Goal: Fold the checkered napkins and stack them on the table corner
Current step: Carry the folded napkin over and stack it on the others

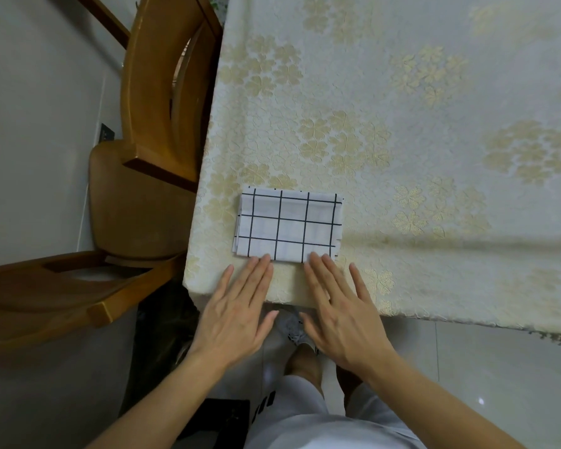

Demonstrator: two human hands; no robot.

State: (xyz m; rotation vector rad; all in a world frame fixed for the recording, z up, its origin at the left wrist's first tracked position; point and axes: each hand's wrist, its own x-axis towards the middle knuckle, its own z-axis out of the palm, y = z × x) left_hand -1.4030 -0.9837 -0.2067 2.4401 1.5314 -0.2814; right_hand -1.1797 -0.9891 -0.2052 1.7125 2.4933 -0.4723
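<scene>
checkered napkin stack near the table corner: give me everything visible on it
The white cloth napkin stack with thin black grid lines lies flat, folded into a rectangle, on the cream floral tablecloth near the table's near-left corner. Several layered edges show at its left side and top, slightly offset. The left hand and right hand, fingers straight, meet its near edge with their fingertips. Nothing lies on top.

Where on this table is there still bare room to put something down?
Bare tablecloth stretches right of and beyond the folded napkins. It is crowded only at the near left corner, where the stack lies with the left hand and right hand at its near edge.
</scene>
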